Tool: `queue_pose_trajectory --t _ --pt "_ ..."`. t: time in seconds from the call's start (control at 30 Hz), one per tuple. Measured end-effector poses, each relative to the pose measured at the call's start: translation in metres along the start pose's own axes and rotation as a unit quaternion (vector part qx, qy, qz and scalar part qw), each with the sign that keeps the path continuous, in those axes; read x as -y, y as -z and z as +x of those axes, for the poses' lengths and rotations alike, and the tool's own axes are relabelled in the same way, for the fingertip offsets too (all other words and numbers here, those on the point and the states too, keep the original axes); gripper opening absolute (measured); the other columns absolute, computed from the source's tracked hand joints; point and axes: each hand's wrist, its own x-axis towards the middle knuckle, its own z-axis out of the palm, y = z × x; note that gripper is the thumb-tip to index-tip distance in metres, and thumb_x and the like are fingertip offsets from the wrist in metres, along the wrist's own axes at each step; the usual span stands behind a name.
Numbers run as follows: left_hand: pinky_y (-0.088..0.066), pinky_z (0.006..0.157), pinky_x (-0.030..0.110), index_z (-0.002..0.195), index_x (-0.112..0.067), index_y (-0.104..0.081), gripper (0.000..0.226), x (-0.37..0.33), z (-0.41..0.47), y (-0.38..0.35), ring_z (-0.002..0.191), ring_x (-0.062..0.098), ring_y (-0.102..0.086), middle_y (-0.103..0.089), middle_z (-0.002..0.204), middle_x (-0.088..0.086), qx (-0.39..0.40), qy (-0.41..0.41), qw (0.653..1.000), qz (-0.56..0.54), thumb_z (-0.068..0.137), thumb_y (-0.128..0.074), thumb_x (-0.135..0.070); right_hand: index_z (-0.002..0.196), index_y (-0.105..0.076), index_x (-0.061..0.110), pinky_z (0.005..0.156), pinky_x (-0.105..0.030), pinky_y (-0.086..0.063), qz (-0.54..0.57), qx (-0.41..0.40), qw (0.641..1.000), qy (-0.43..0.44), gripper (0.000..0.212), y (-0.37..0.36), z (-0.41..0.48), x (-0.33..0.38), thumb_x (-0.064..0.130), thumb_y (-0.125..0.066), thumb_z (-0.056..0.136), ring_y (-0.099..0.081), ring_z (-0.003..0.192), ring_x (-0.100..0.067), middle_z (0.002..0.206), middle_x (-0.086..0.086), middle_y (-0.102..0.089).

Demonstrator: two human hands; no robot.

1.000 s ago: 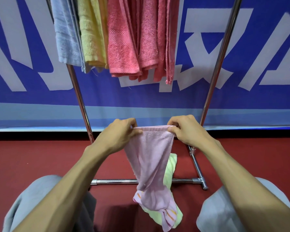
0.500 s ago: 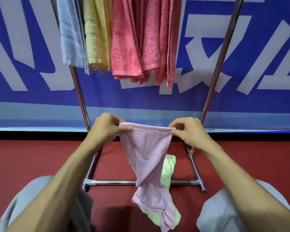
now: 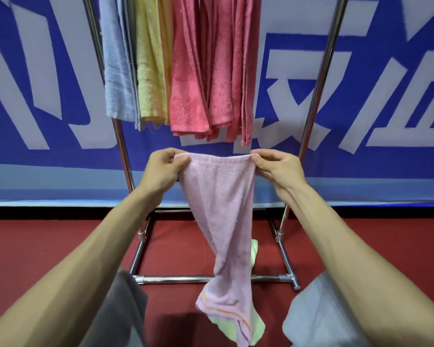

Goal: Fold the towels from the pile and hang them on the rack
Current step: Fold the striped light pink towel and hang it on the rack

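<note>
Right in front of the rack, the head camera shows a person holding up a pink towel with both hands. The left hand pinches one top corner. The right hand pinches the other. The fingers of each hand are clamped on the top edge, so that edge is pulled out flat between them. The rest of the pink towel hangs down and twists. Its striped end dangles low between the person's knees. It is not folded yet.

High on the rack, some towels already hang side by side. A blue towel is on the left, a yellow towel is next to it, and red towels come after that. I cannot count the red ones for sure.

Down on the red floor, a green towel lies behind the pink one, near the rack's bottom bar. Most of it is hidden, so I cannot tell if more towels lie there.

The job looks well along, I think, because many towels are up. What is left is to fold the pink towel and hang it, and then to do the same with the green one.
</note>
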Motion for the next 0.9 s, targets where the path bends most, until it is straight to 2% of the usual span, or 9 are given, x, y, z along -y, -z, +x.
queue_pose_trajectory --t 0.1,0.2,0.27,0.37,0.5,0.6,0.7,0.77,0.9 --pt "-0.044 0.061 0.019 0.089 -0.011 -0.069 0.009 -0.032 0.015 0.008 0.064 0.004 -0.052 -0.061 0.069 -0.006 -0.018 -0.052 0.998 0.038 0.091 -0.061 -0.014 0.090 -0.073 0.006 0.088 -0.037 -0.054 0.010 -0.008 1.000 0.008 0.013 -0.007 0.006 0.038 -0.003 -0.070 0.080 -0.063 0.084 -0.022 0.087 -0.012 -0.070" --pt "-0.035 0.051 0.010 0.088 -0.011 -0.068 0.012 -0.067 0.027 0.013 0.060 0.003 -0.044 -0.055 0.066 -0.009 -0.017 -0.101 0.989 0.107 0.093 -0.057 -0.011 0.096 -0.072 0.002 0.078 -0.028 -0.058 -0.037 -0.019 0.998 0.046 0.018 -0.012 0.008 0.078 -0.005 -0.069 0.080 -0.064 0.083 -0.020 0.092 -0.013 -0.069" --pt "-0.033 0.048 0.010 0.082 -0.012 -0.065 0.016 -0.091 0.034 0.018 0.058 0.004 -0.042 -0.051 0.063 -0.009 -0.024 -0.127 0.980 0.149 0.093 -0.055 -0.009 0.096 -0.073 0.006 0.072 -0.022 -0.058 -0.077 -0.031 0.994 0.077 0.018 -0.015 0.010 0.101 -0.002 -0.070 0.081 -0.065 0.082 -0.015 0.090 -0.006 -0.070" --pt "-0.037 0.040 0.014 0.082 -0.010 -0.064 0.016 -0.126 0.042 0.025 0.056 0.009 -0.049 -0.055 0.065 -0.002 -0.049 -0.172 0.966 0.188 0.094 -0.053 -0.010 0.092 -0.075 0.015 0.076 -0.026 -0.058 -0.144 -0.059 0.977 0.145 0.016 -0.018 0.017 0.130 0.005 -0.073 0.080 -0.067 0.086 -0.013 0.088 0.002 -0.072" --pt "-0.032 0.050 0.019 0.075 -0.010 -0.058 0.022 -0.173 0.050 0.039 0.061 0.004 -0.042 -0.051 0.067 -0.005 -0.064 -0.211 0.942 0.253 0.096 -0.052 -0.014 0.093 -0.076 0.015 0.080 -0.028 -0.053 -0.287 -0.079 0.921 0.252 0.013 -0.024 0.026 0.174 0.010 -0.068 0.084 -0.065 0.091 -0.013 0.090 0.002 -0.073" --pt "-0.032 0.053 0.028 0.077 0.000 -0.063 0.029 -0.200 0.054 0.049 0.062 0.014 -0.042 -0.052 0.070 0.004 -0.017 -0.188 0.928 0.321 0.097 -0.050 -0.016 0.089 -0.075 0.012 0.072 -0.027 -0.046 -0.409 -0.064 0.865 0.284 0.017 -0.032 0.030 0.204 0.004 -0.060 0.086 -0.065 0.091 -0.019 0.091 -0.006 -0.073" --pt "-0.033 0.053 0.028 0.076 -0.004 -0.061 0.027 -0.225 0.053 0.051 0.067 0.015 -0.045 -0.054 0.072 0.004 -0.086 -0.224 0.927 0.289 0.097 -0.051 -0.018 0.090 -0.068 0.012 0.069 -0.030 -0.043 -0.405 -0.094 0.859 0.297 0.016 -0.042 0.028 0.231 0.004 -0.055 0.089 -0.058 0.088 -0.020 0.095 -0.008 -0.067" --pt "-0.037 0.058 0.030 0.082 -0.005 -0.063 0.024 -0.241 0.049 0.050 0.070 0.016 -0.049 -0.058 0.076 0.004 -0.157 -0.266 0.919 0.245 0.097 -0.051 -0.019 0.093 -0.062 0.014 0.069 -0.035 -0.048 -0.361 -0.126 0.864 0.328 0.010 -0.045 0.024 0.248 0.010 -0.053 0.093 -0.056 0.087 -0.019 0.095 -0.005 -0.064" --pt "-0.031 0.058 0.029 0.077 -0.002 -0.064 0.028 -0.257 0.045 0.051 0.065 0.022 -0.046 -0.053 0.070 0.008 -0.137 -0.278 0.899 0.309 0.096 -0.050 -0.017 0.100 -0.060 0.014 0.068 -0.035 -0.046 -0.436 -0.145 0.818 0.346 0.010 -0.038 0.019 0.266 0.012 -0.052 0.093 -0.056 0.085 -0.020 0.094 -0.003 -0.060"
